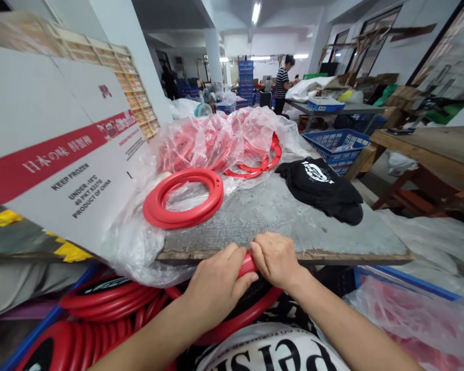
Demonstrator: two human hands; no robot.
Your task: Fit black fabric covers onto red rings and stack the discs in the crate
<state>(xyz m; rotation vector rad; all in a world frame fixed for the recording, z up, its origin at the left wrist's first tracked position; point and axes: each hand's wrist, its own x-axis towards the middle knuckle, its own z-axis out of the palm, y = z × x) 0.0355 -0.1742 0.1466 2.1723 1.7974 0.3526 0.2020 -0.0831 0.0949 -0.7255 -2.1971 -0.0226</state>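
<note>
A red plastic ring [248, 265] with black fabric across its middle is held low in front of me, at the table's near edge. My left hand [218, 281] is closed round its far rim, and my right hand [276, 257] grips the same rim just to the right. A short stretch of red shows between the two fists; my forearms hide part of the ring. Beyond them on the table lies a small stack of bare red rings [185, 218]. Black fabric pieces with a white print [320, 190] are piled at the right.
Clear plastic bags of red rings [201, 141] cover the table's back. A white carton [62, 134] stands at left. Below left, a blue crate holds several red rings with black centres [108, 304]. Blue baskets [336, 144] stand right of the grey table [251, 211]. A person [282, 85] works farther back.
</note>
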